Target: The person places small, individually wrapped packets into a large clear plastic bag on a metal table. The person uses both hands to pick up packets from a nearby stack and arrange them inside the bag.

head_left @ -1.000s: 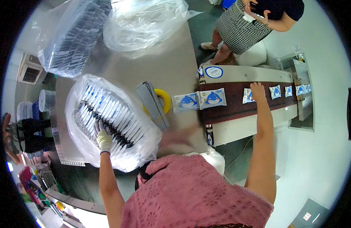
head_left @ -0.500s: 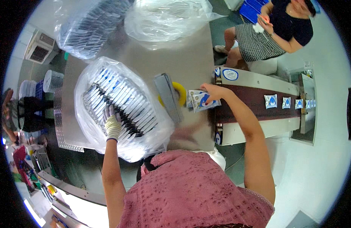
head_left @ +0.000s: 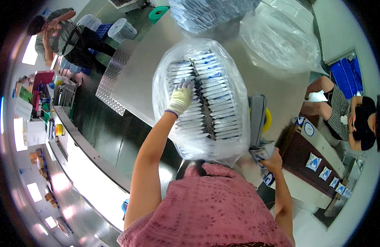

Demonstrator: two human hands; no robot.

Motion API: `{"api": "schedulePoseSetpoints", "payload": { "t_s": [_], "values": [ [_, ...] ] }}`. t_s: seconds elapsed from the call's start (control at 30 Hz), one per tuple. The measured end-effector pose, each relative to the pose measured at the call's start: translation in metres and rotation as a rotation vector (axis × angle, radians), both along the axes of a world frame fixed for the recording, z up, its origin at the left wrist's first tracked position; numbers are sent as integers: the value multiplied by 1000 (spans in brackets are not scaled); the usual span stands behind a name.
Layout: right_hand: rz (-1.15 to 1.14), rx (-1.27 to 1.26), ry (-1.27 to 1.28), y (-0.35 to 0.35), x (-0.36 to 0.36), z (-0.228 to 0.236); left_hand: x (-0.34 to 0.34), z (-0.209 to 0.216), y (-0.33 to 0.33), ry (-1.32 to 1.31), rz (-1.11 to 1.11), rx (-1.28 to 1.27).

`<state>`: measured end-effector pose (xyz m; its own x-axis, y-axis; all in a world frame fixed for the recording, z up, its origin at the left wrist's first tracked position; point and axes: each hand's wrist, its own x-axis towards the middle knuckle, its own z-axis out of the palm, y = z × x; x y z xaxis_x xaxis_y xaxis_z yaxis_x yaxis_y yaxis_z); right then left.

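Note:
My left hand (head_left: 181, 98), in a pale knit glove, reaches into a big clear plastic bag (head_left: 235, 82) on the steel table and rests on rows of flat blue-and-white sachets (head_left: 210, 103) stacked inside. Whether its fingers grip a sachet is hidden. My right hand (head_left: 273, 161), bare, sits at the table's right edge, closed on a small bunch of sachets (head_left: 262, 151) beside the dark conveyor belt (head_left: 299, 154). Several single sachets (head_left: 313, 161) lie spaced along that belt.
A grey stack with a yellow tape roll (head_left: 266, 119) lies right of the bag. Two more filled or crumpled plastic bags (head_left: 280, 39) stand at the table's far end. One person (head_left: 350, 119) sits beyond the belt; another person (head_left: 62, 37) stands at far left.
The view has swung left and down. My right hand came back from the belt to the table's edge by the sachet bunch. My left hand stays inside the bag.

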<state>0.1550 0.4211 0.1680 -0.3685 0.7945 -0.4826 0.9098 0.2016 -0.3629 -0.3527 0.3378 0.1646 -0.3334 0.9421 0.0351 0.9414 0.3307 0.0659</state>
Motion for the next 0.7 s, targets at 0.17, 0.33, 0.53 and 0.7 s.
{"api": "schedulePoseSetpoints", "payload": {
  "t_s": [0.17,0.33,0.53,0.7],
  "values": [
    [-370,-159,436,61,8,42,-77,5,27,-197,148,166],
    [-262,-700,678,106,-140,98,-125,-8,61,-269,201,-42],
    [129,-993,857,109,-416,52,-149,-1,78,-435,212,-288],
    [-221,-1220,1082,113,-558,-24,-168,-14,57,-828,327,338]
  ]
}}
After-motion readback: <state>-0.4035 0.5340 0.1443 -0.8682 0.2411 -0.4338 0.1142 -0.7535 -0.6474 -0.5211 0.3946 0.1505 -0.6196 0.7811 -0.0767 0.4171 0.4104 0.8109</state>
